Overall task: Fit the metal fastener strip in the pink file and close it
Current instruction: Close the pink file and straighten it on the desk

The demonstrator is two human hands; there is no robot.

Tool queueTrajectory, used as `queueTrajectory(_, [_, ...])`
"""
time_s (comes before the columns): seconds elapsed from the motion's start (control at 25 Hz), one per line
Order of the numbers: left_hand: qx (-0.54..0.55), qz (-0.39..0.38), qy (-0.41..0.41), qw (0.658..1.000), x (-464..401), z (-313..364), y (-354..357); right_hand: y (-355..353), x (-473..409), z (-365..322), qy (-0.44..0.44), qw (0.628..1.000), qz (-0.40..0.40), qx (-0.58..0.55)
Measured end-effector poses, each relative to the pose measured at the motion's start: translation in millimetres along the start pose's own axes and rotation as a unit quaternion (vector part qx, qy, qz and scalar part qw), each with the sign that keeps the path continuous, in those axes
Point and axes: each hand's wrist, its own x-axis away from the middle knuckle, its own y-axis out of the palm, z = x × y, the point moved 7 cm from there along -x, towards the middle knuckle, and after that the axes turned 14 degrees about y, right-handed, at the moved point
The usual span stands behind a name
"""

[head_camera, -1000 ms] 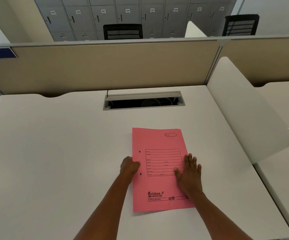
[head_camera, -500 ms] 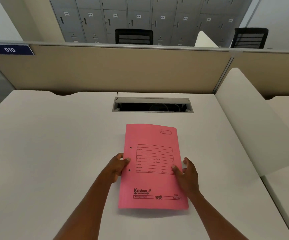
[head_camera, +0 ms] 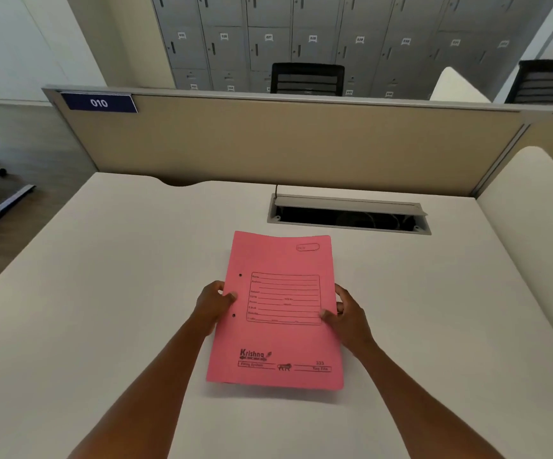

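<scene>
The pink file (head_camera: 278, 342) is closed, printed cover up, and lifted slightly off the white desk (head_camera: 103, 293), casting a shadow below its near edge. Two punched holes show near its left edge. My left hand (head_camera: 212, 304) grips the left edge with the thumb on top of the cover. My right hand (head_camera: 348, 309) grips the right edge, thumb on the cover. No metal fastener strip is visible; the inside of the file is hidden.
An open cable slot with a raised grey flap (head_camera: 348, 213) lies in the desk just beyond the file. A beige partition (head_camera: 285, 144) walls the far edge, and a white divider (head_camera: 533, 200) stands at the right. Black chairs and grey lockers lie behind.
Both hands shifted from resting on the file to gripping its side edges, and the file rose off the desk. The view also moved rightward.
</scene>
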Motion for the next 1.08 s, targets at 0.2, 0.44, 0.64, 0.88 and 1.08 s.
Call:
queueTrajectory(0.2, [-0.092, 0.047, 0.039, 0.994, -51.9, 11.5, -60.5, 51.0, -40.0, -63.2, -0.037, 0.998, 0.000, 0.041])
queueTrajectory(0.44, [-0.125, 0.069, 0.062, 0.988, -118.6, 9.9, -101.9, 90.7, -97.4, -115.0, -0.043, 0.996, 0.014, 0.074])
queueTrajectory(0.64, [-0.136, 0.071, 0.073, 0.985, -175.4, 0.6, -123.8, 126.9, -145.0, -135.3, -0.039, 0.994, 0.015, 0.099])
queueTrajectory(0.88, [-0.173, 0.071, 0.089, 0.978, -224.8, -0.5, -138.5, 157.5, -184.3, -153.4, -0.028, 0.991, 0.028, 0.128])
queueTrajectory(1.08, [-0.187, 0.066, 0.105, 0.975, -246.5, -0.9, -135.3, 157.2, -203.0, -152.5, -0.011, 0.983, 0.060, 0.172])
